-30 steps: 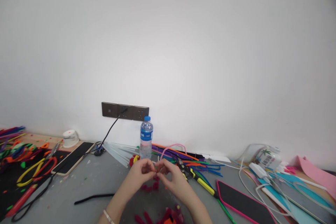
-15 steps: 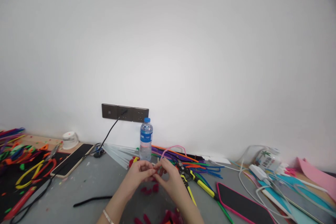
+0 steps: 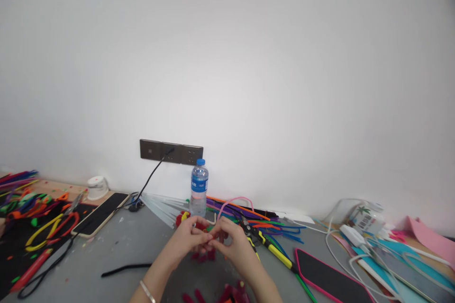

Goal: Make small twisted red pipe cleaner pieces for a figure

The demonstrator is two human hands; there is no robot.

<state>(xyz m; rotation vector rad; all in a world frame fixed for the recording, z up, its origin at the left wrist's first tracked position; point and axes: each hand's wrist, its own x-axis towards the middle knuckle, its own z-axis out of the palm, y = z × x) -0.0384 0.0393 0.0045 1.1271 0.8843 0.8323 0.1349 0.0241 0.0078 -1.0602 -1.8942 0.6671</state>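
My left hand [image 3: 189, 237] and my right hand [image 3: 232, 240] meet low in the middle, just in front of a water bottle [image 3: 199, 191]. Both are closed, thumbs and fingertips pinched together and touching. What they pinch is small and mostly covered by the fingers; a pale bent stem [image 3: 213, 219] pokes up between them. Behind my right hand arches a pink pipe cleaner [image 3: 236, 200]; whether it reaches the fingers I cannot tell. Dark red fuzzy pieces [image 3: 197, 296] lie on the grey table [image 3: 88, 265] below my hands. A red and yellow fuzzy piece [image 3: 183, 218] is by the bottle.
Yellow-and-black pliers [image 3: 279, 254] and a pink-cased phone [image 3: 329, 277] lie to the right, near white cables [image 3: 332, 251]. Leftward are another phone [image 3: 101, 214], scissors [image 3: 44, 234] and a black pipe cleaner [image 3: 124, 269]. Assorted pipe cleaners [image 3: 256, 218] lie along the wall.
The view has shifted slightly, so most things sit a little further right. My fingers have moved slightly against each other, and the pale stem between them shows more. Both hands stay pinched together.
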